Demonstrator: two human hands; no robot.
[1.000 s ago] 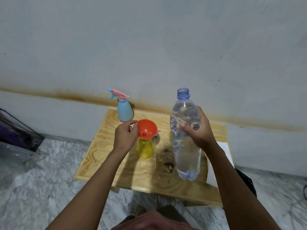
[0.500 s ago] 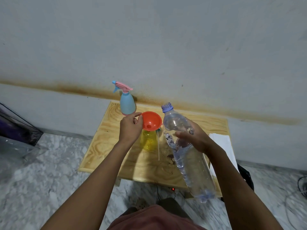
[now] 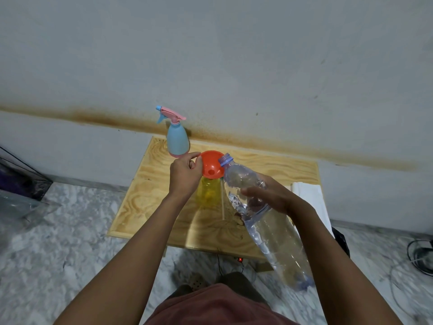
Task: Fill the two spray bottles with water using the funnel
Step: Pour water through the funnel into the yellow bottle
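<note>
Head, left hand (image 3: 185, 174) pinching funnel (image 3: 212, 163) — bottle (image 3: 276, 240) tilted

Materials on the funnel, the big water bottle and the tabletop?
The funnel looks like moulded plastic: opaque orange, smooth, slight sheen. The water bottle is thin clear plastic, probably PET: see-through, ribbed walls, blue neck ring. The tabletop looks like bare plywood: bold swirling grain, matte, no paint.

Orange funnel (image 3: 212, 164) on a yellow spray bottle (image 3: 208, 193); a light-blue spray bottle (image 3: 177, 141) with pink trigger at the far edge of the pale, grain-patterned wooden bench (image 3: 150, 191); clear water bottle (image 3: 262, 221) with blue neck ring.
</note>
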